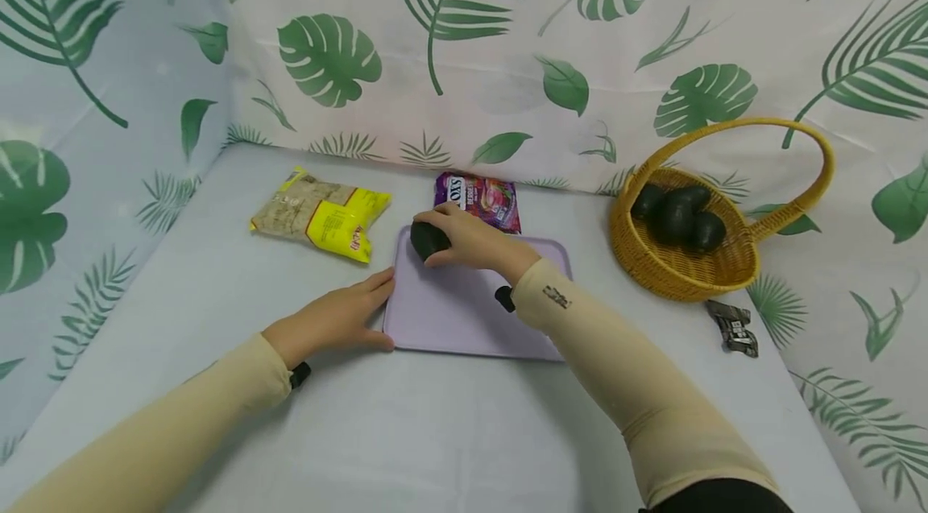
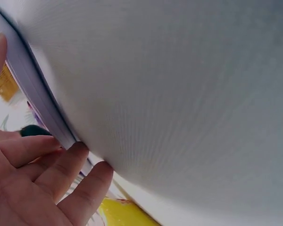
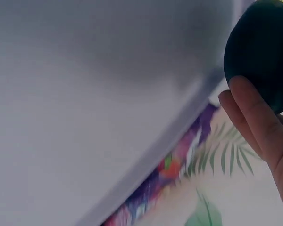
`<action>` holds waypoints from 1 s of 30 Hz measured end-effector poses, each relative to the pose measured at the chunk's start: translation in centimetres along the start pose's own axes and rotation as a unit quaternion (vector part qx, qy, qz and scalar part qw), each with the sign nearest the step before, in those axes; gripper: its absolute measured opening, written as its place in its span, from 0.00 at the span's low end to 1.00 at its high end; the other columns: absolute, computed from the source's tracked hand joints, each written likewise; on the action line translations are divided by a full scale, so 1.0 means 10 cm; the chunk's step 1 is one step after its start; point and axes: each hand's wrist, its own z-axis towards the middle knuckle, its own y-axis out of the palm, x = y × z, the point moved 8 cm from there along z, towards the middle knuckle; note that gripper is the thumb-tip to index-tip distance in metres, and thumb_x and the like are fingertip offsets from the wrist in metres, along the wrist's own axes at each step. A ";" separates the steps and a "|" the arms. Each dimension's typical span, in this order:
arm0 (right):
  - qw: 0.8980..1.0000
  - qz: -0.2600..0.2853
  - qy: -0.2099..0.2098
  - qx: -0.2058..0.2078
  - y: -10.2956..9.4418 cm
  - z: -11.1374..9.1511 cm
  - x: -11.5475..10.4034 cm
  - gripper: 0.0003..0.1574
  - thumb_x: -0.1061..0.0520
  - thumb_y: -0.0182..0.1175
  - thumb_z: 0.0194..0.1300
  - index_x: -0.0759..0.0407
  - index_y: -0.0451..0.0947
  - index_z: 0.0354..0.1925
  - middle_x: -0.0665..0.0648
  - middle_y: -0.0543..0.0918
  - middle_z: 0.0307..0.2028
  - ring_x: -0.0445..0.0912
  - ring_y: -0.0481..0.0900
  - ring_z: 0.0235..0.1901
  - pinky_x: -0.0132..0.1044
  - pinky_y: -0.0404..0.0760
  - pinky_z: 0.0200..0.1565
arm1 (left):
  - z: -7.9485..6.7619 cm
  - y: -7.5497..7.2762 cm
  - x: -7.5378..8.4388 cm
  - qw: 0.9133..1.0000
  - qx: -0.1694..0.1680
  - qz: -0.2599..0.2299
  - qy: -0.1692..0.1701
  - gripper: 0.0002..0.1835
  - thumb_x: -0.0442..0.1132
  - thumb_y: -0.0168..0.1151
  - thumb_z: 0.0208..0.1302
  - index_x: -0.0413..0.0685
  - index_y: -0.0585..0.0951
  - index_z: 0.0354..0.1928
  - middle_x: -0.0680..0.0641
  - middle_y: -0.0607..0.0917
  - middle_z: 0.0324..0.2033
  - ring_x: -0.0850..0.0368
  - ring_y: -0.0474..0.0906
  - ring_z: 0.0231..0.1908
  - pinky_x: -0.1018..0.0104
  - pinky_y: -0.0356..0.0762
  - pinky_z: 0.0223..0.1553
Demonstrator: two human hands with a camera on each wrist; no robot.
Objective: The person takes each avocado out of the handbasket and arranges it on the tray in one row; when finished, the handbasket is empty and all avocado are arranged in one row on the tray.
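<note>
A dark green avocado (image 1: 429, 242) is gripped by my right hand (image 1: 464, 237) over the far left corner of a lilac tray (image 1: 464, 312). The right wrist view shows the fingers along the side of the avocado (image 3: 259, 54), above the tray's surface. My left hand (image 1: 346, 318) rests at the tray's left edge, thumb and fingers spread. Its fingertips touch the tray's rim (image 2: 42, 94) in the left wrist view.
A wicker basket (image 1: 652, 275) with several avocados (image 1: 677, 217) stands at the right. A black wrapped packet (image 1: 734, 328) lies in front of it. Behind the tray are a purple candy bag (image 1: 500, 203) and, to the left, a yellow bag (image 1: 319, 215).
</note>
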 end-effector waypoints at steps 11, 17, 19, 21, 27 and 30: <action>0.999 -0.002 0.026 0.020 0.13 0.17 -0.05 0.48 0.42 0.69 0.61 0.45 0.60 0.74 0.65 0.63 0.67 0.56 0.72 0.57 0.52 0.76 0.60 | 0.12 -0.07 -0.03 0.987 0.014 -0.146 -0.070 0.42 0.47 0.67 0.65 0.28 0.61 0.71 0.33 0.72 0.59 0.42 0.74 0.57 0.51 0.76 0.58; 0.999 0.009 0.021 0.044 0.14 0.20 -0.08 0.49 0.42 0.70 0.60 0.47 0.61 0.73 0.66 0.64 0.66 0.56 0.73 0.55 0.52 0.78 0.59 | 0.26 0.00 -0.23 0.933 -0.020 -0.309 -0.184 0.34 0.31 0.60 0.66 0.30 0.59 0.71 0.43 0.74 0.37 0.55 0.79 0.25 0.67 0.83 0.27; 0.998 0.016 0.023 0.054 0.15 0.21 -0.07 0.49 0.42 0.70 0.60 0.47 0.61 0.73 0.66 0.64 0.66 0.57 0.73 0.55 0.53 0.78 0.58 | 0.30 0.03 -0.27 0.921 -0.025 -0.331 -0.203 0.33 0.29 0.59 0.66 0.32 0.59 0.70 0.43 0.74 0.37 0.56 0.79 0.24 0.67 0.84 0.26; 0.997 0.021 0.025 0.063 0.15 0.22 -0.06 0.49 0.42 0.70 0.59 0.47 0.61 0.73 0.65 0.63 0.66 0.57 0.73 0.55 0.54 0.78 0.58 | 0.32 0.03 -0.29 0.912 -0.023 -0.346 -0.218 0.33 0.28 0.59 0.66 0.34 0.59 0.70 0.42 0.74 0.38 0.55 0.79 0.24 0.66 0.85 0.26; 0.997 0.018 0.024 0.069 0.17 0.25 -0.05 0.50 0.41 0.70 0.59 0.46 0.60 0.74 0.64 0.62 0.67 0.58 0.73 0.55 0.55 0.78 0.58 | 0.33 0.04 -0.33 0.900 -0.026 -0.367 -0.235 0.32 0.28 0.59 0.66 0.37 0.59 0.69 0.39 0.75 0.42 0.53 0.79 0.30 0.64 0.86 0.28; 0.997 0.015 0.027 0.067 0.20 0.26 -0.04 0.51 0.41 0.70 0.59 0.44 0.59 0.74 0.64 0.61 0.68 0.58 0.73 0.56 0.56 0.78 0.59 | 0.32 0.05 -0.33 0.894 -0.028 -0.378 -0.237 0.32 0.28 0.59 0.66 0.38 0.60 0.69 0.39 0.75 0.43 0.52 0.79 0.32 0.64 0.86 0.29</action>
